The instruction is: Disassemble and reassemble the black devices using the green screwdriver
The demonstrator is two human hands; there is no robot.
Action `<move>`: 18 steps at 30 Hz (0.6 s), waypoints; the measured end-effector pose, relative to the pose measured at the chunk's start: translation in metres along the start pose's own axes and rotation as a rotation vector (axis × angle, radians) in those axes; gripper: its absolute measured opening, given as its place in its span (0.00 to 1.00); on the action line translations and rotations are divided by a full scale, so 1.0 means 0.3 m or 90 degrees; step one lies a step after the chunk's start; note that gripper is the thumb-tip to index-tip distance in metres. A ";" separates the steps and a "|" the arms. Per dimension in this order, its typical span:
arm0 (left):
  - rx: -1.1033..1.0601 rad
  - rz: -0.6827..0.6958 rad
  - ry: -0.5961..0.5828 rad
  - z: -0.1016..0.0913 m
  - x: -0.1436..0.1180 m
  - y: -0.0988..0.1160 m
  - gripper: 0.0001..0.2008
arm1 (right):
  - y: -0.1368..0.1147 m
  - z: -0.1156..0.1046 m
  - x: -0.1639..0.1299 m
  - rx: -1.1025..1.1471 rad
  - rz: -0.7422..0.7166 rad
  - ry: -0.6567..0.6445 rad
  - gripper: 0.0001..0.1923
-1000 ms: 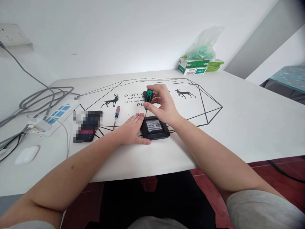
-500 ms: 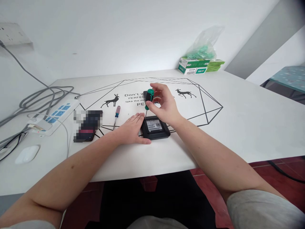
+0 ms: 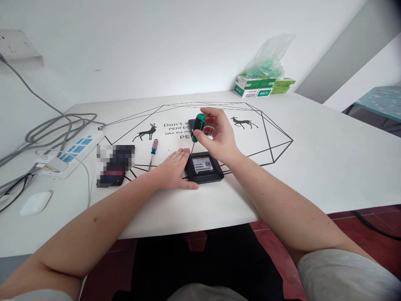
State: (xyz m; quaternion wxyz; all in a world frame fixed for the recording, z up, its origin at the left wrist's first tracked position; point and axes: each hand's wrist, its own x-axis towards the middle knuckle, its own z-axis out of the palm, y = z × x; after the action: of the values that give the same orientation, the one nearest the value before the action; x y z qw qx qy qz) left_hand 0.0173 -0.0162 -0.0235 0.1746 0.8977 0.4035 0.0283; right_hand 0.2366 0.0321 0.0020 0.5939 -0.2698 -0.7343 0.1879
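At a white table, pinching a green-black screwdriver between thumb and fingers of the right hand, tip down at the far-left corner of a black device near the front edge; touching its left side with the left hand, fingers together, thumb spread. Farther out, boxes at the far-right corner.
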 end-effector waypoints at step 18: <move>0.022 -0.018 0.343 -0.017 0.021 -0.017 0.07 | 0.015 -0.004 -0.002 0.010 0.014 0.057 0.29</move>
State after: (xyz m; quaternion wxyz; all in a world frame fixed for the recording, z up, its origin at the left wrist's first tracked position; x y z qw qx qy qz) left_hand 0.0170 -0.0071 -0.0210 0.0459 0.8548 0.4486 0.2570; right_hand 0.2385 0.0352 -0.0008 0.6264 -0.2813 -0.7022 0.1883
